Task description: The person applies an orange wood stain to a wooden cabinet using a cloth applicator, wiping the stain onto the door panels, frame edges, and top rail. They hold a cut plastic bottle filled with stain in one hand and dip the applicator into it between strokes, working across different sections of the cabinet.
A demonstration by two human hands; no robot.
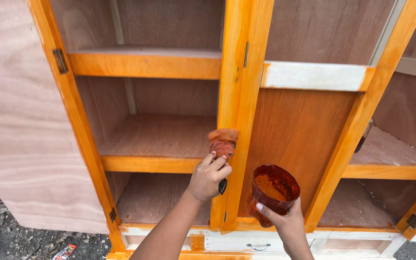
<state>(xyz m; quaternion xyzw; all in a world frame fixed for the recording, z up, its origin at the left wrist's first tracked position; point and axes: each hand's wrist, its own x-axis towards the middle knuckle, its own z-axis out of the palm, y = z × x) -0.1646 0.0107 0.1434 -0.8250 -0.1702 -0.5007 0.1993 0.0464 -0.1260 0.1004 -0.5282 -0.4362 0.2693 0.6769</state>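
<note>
Orange-stained wood frames the open cabinet (145,65) — its shelves bare plywood. The left hand (209,176) has its fingers (217,166) pinched around a stained orange-brown cloth pad (223,141), pressing it against the orange centre post (234,96). Lower right, the right hand (287,221) grips a cut-off translucent plastic cup of orange-brown stain (274,191) — fingers curled around its base, just beside the cabinet's door panel (297,130).
</note>
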